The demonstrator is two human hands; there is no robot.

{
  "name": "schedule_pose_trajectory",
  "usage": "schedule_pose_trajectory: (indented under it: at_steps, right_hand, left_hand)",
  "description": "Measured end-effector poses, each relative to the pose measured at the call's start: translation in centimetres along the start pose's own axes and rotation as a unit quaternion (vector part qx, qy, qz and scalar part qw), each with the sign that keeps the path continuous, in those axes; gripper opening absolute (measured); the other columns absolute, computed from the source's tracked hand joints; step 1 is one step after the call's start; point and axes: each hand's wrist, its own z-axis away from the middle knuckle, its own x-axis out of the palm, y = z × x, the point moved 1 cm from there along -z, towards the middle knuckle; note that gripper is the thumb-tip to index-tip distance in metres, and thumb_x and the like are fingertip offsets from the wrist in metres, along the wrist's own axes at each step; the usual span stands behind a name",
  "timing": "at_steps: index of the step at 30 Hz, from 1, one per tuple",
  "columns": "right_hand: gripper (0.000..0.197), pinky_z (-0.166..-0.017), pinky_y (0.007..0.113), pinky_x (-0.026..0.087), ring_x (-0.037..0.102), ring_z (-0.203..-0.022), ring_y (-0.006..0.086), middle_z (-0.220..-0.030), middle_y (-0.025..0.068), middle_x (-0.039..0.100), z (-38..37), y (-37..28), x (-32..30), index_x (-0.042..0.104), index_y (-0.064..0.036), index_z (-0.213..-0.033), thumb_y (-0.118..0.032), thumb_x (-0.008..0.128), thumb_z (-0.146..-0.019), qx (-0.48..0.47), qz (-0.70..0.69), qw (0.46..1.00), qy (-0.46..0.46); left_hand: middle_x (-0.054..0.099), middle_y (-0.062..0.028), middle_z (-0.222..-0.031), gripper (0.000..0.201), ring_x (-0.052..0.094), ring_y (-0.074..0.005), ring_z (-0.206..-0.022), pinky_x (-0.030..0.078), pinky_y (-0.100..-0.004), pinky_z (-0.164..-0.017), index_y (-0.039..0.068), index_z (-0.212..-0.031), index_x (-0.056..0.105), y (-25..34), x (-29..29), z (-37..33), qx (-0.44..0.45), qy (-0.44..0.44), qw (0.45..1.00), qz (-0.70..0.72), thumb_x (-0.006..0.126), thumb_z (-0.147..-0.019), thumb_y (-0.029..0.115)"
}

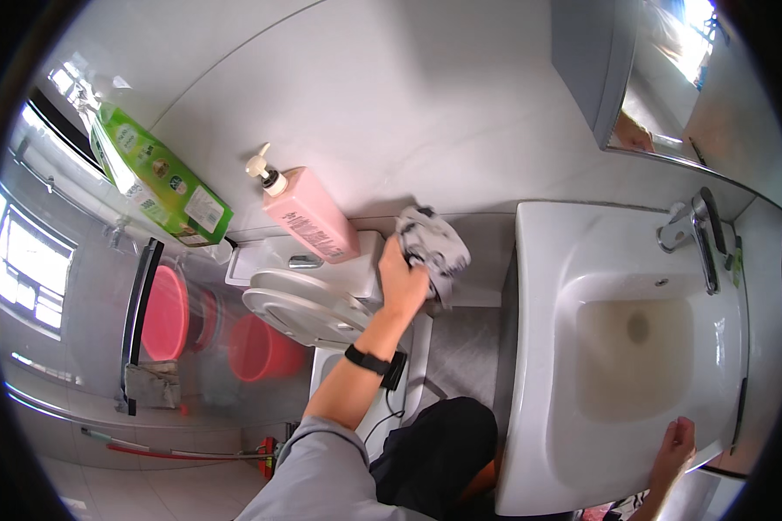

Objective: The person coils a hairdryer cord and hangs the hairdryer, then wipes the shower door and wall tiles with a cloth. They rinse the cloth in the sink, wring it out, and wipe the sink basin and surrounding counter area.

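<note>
My left hand (403,280) is closed around a crumpled grey-white cloth with black patterning (434,246). It is held out beside the toilet tank (369,260), close to the wall. A black band with a dark device sits on my left wrist. My right hand (674,447) hovers over the near right edge of the white sink (539,347). Its fingers are loosely bent and seen from the side, with nothing visible in them. Cloudy, brownish water (613,373) stands in the basin.
A pink pump bottle (313,215) and a green package (161,178) stand on the left. The toilet lid (308,308) is raised. Pink buckets (265,347) show behind glass. The chrome faucet (704,239) and mirror cabinet (595,65) are at right.
</note>
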Motion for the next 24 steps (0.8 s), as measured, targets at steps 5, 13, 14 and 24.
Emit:
schedule_pose_trajectory:
  at_steps: [5,13,14,24]
  right_hand:
    - [0.074,-0.079,0.034,0.053,0.059,-0.103,0.0206,-0.144,0.0121,0.046,1.4,-14.3,0.3,0.041,-0.0123,-0.146,0.000,0.070,-0.079,-0.078,-0.198,0.965,-0.152]
    - [0.067,-0.089,0.029,0.051,0.063,-0.101,0.0185,-0.116,0.0113,0.064,1.4,-26.2,7.1,0.052,-0.0016,-0.128,0.007,0.076,-0.066,-0.145,-0.429,0.864,-0.220]
    - [0.059,-0.088,0.028,0.050,0.063,-0.100,0.0164,-0.112,0.0099,0.065,1.0,-25.3,7.5,0.054,-0.0004,-0.124,0.008,0.073,-0.069,-0.081,-0.447,0.856,-0.245]
    - [0.048,-0.082,0.028,0.051,0.065,-0.089,0.0158,-0.093,0.0087,0.067,2.4,-27.2,9.3,0.058,-0.0019,-0.115,0.010,0.069,-0.070,-0.114,-0.436,0.859,-0.243]
  left_hand:
    - [0.064,-0.0214,-0.111,0.051,0.062,-0.0334,-0.108,0.045,-0.0363,-0.099,-0.005,-0.124,0.052,10.0,1.4,5.4,-0.056,-0.221,0.965,0.130,0.054,-0.073,-0.005]
    - [0.042,-0.0201,-0.137,0.079,0.044,-0.0325,-0.130,0.038,-0.0380,-0.105,-0.002,-0.145,0.029,16.2,-0.7,8.2,0.109,-0.490,0.840,0.205,0.068,-0.077,0.009]
    - [0.042,-0.0174,-0.137,0.079,0.045,-0.0306,-0.129,0.040,-0.0373,-0.102,0.000,-0.144,0.031,15.8,-2.8,6.6,0.128,-0.419,0.892,0.112,0.071,-0.078,0.013]
    - [0.019,-0.0309,-0.154,0.137,0.027,-0.0379,-0.144,0.028,-0.0442,-0.116,-0.005,-0.153,-0.006,2.0,-13.4,-8.3,-0.100,0.206,0.961,-0.156,0.090,-0.064,0.036]
